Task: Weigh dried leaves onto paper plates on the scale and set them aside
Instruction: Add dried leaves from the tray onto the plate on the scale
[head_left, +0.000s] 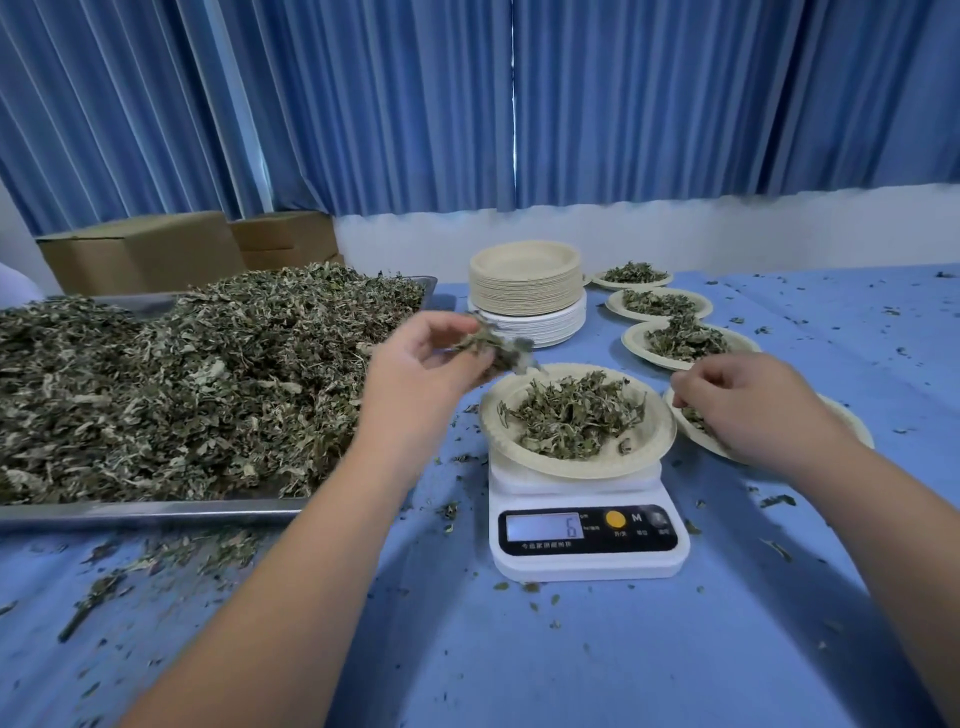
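Note:
A white digital scale (587, 535) stands in the middle of the blue table, its display reading 6. On it sits a paper plate (649, 447) holding a small heap of dried leaves (574, 415). My left hand (415, 374) hovers just left of and above the plate, pinching a tuft of dried leaves (493, 348). My right hand (748, 405) is over a filled plate (857, 421) right of the scale, fingers curled down at its leaves; what they hold is hidden. A big metal tray (156, 512) heaped with dried leaves (182, 384) fills the left.
A stack of unused paper plates (524, 286) stands behind the scale. Three filled plates (685, 338) run in a row toward the back right. Cardboard boxes (145, 249) sit behind the tray under blue curtains. Leaf crumbs litter the tablecloth.

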